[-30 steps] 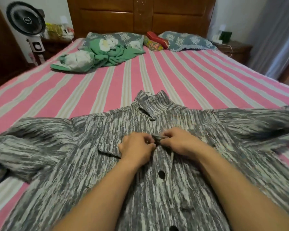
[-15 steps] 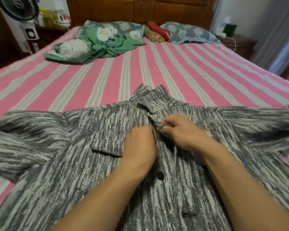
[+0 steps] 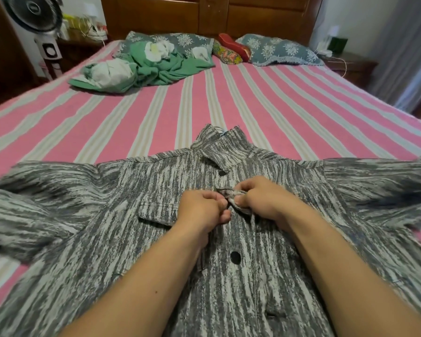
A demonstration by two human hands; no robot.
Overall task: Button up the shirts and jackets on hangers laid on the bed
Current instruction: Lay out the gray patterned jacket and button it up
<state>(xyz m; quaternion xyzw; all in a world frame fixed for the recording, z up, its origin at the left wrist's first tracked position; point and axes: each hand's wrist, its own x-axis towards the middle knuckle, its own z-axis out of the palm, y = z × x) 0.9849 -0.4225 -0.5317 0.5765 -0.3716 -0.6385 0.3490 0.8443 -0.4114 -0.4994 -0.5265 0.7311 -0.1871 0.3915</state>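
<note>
Grey-and-white streaked fabric covers the near edge of the bed [image 3: 277, 98]: a jacket [image 3: 131, 239] is laid flat on its back across the pink-and-cream striped bedspread, collar [image 3: 220, 148] pointed toward the headboard [image 3: 204, 15], sleeves spread toward the left and right edges. Both forearms are extended from the near edge and meet over the front placket, just below the collar. The left hand [image 3: 201, 209] is held with its back up, fingers curled under and thumb tucked forward against the placket edge; its grip is closed, pinched on the cloth, though what lies under the fingers is hidden. The right hand [image 3: 260, 200] is set just beside it, knuckles raised, fingers and thumb pinched on a small fold of the jacket's opposite front edge, which is lifted off the surface. The two hands are almost touching. One dark button [image 3: 222, 173] is seen fastened under the collar, and a second dark button [image 3: 235, 257] is seen lower on the placket, between the forearms. A flapped chest pocket [image 3: 156, 212] lies just left of the left hand.

Toward the far left corner a crumpled green-and-white cloth [image 3: 141, 69] is heaped, with patterned pillows [image 3: 280, 51] ranged along the headboard edge. A standing fan [image 3: 33, 14] is placed beyond the left edge. No readable writing or label is seen.
</note>
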